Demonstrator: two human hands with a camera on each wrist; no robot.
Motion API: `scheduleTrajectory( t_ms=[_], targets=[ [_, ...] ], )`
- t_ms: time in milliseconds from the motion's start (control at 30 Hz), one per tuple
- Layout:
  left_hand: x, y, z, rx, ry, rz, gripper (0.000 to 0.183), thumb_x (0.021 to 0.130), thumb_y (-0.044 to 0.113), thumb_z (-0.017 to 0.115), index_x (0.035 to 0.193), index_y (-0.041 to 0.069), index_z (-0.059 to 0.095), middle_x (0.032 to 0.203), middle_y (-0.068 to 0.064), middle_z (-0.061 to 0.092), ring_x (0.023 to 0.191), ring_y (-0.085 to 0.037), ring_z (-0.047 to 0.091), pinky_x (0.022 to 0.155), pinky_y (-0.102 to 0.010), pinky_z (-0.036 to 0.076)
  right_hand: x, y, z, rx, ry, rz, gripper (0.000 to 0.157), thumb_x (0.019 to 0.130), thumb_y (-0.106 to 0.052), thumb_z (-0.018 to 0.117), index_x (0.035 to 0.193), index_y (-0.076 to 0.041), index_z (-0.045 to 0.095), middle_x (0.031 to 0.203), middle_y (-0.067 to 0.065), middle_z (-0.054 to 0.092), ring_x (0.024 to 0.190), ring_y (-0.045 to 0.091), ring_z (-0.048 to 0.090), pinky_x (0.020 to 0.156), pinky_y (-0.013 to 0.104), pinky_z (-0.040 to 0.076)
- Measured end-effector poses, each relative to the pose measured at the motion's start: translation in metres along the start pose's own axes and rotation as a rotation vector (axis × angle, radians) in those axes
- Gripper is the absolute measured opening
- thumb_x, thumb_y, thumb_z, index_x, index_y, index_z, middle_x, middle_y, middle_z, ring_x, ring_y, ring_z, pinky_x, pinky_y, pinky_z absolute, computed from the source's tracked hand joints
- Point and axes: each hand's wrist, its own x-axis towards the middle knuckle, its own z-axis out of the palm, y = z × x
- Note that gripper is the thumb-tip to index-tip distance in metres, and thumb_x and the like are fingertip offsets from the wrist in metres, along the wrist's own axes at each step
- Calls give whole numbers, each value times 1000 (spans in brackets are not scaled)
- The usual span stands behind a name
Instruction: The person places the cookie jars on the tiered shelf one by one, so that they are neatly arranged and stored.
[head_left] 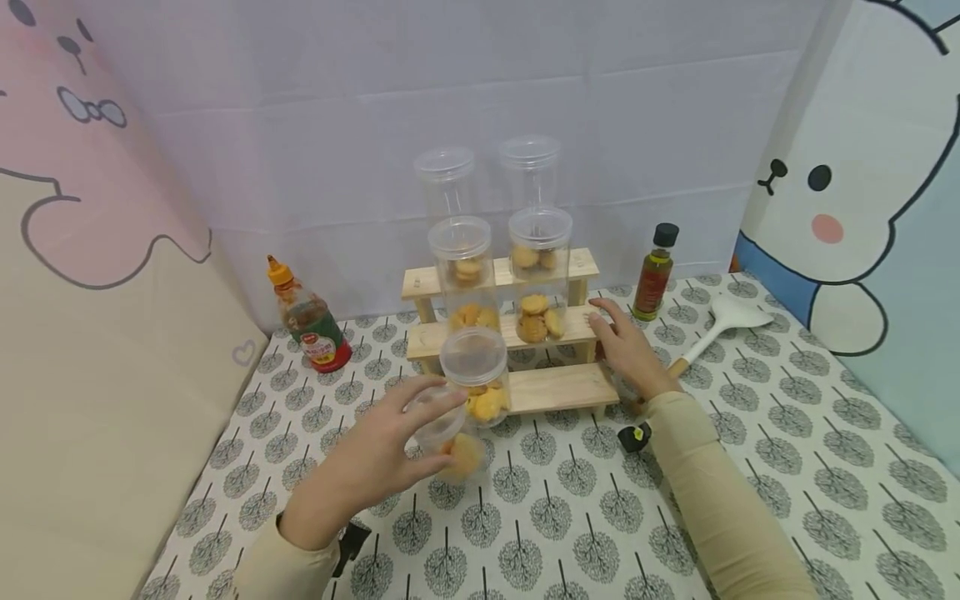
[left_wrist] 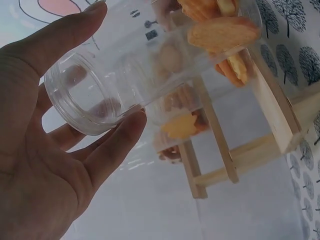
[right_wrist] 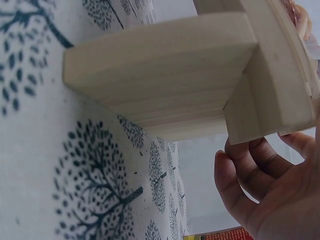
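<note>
My left hand point(head_left: 382, 442) grips a clear plastic jar point(head_left: 463, 457) near its lid, thumb on one side and fingers on the other. This jar tilts in front of the rack's bottom step, with yellow cookies point(left_wrist: 222, 35) at its base. Right beside it, another cookie jar point(head_left: 474, 358) stands at the left of that step. The wooden three-step rack point(head_left: 562, 387) carries two jars point(head_left: 461, 242) on the middle step and two jars point(head_left: 531, 171) on the top. My right hand point(head_left: 626, 350) holds the rack's right end at the middle step, fingertips curled at the wooden support point(right_wrist: 272, 100).
A sauce bottle point(head_left: 313, 325) with an orange cap stands left of the rack. To the right are a dark-capped oil bottle point(head_left: 654, 273) and a white spatula point(head_left: 723, 321). A tree-patterned cloth point(head_left: 555, 517) covers the table; printed curtains point(head_left: 322, 150) hang around it.
</note>
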Motion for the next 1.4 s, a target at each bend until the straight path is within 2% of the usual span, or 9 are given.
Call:
scheduleTrajectory(
  t_ms=[67, 133, 233, 367, 500, 600, 733, 1067, 1400],
  targets=[
    [6, 6, 3, -8, 0, 17, 78, 70, 24, 91, 141, 24, 57, 143, -10, 50, 120, -27, 57, 92, -42, 57, 0, 0, 0, 4, 0, 0, 63, 101, -64, 27, 157, -35, 26, 103, 20, 61, 91, 35, 59, 80, 47, 47],
    [11, 12, 5, -20, -7, 24, 77, 70, 25, 91, 140, 26, 58, 144, -9, 50, 122, -26, 57, 93, -42, 56, -1, -1, -1, 5, -3, -1, 63, 101, -64, 28, 157, -34, 26, 113, 22, 61, 99, 36, 59, 83, 50, 47],
    [20, 19, 8, -32, -19, 47, 76, 71, 26, 91, 140, 27, 58, 144, -9, 50, 124, -28, 55, 94, -43, 56, -1, -1, -2, 8, -2, 1, 64, 101, -64, 28, 157, -34, 27, 134, 24, 54, 116, 41, 55, 95, 60, 44],
    [33, 28, 12, -41, -26, 110, 75, 73, 27, 89, 141, 25, 57, 145, -10, 50, 126, -29, 55, 96, -42, 55, -1, -1, -2, 6, 0, 2, 64, 101, -65, 28, 157, -34, 27, 143, 25, 49, 126, 45, 51, 104, 66, 37],
    [48, 33, 16, -48, -32, 177, 74, 76, 29, 87, 143, 24, 55, 147, -10, 48, 128, -29, 53, 99, -41, 53, -1, -1, -2, -4, 7, -7, 64, 101, -65, 28, 157, -34, 27, 135, 24, 54, 117, 42, 55, 100, 63, 41],
    [59, 35, 20, -56, -41, 202, 73, 77, 27, 86, 143, 22, 55, 147, -9, 48, 130, -28, 52, 104, -40, 49, -1, -1, -2, 1, 7, -13, 63, 101, -64, 28, 157, -34, 27, 113, 22, 61, 97, 37, 60, 85, 54, 48],
    [72, 35, 27, -52, -57, 215, 72, 78, 25, 86, 143, 21, 55, 147, -9, 48, 132, -26, 50, 109, -38, 45, -1, 0, 0, 9, 4, -11, 62, 102, -63, 29, 156, -35, 28, 89, 16, 59, 76, 30, 56, 70, 42, 46],
    [104, 42, 42, 39, -119, 140, 73, 83, 32, 81, 148, 26, 48, 154, -9, 41, 135, -28, 47, 109, -39, 45, 0, 1, -1, 32, -12, -24, 61, 102, -62, 29, 156, -33, 28, 89, 16, 60, 79, 31, 59, 72, 41, 49],
    [127, 48, 58, 162, -142, 59, 66, 88, 29, 77, 148, 27, 48, 156, -10, 37, 131, -31, 49, 89, -39, 57, -2, 2, -1, 64, -13, -25, 62, 102, -62, 31, 156, -32, 29, 84, 14, 61, 74, 28, 60, 69, 38, 51]
  ],
)
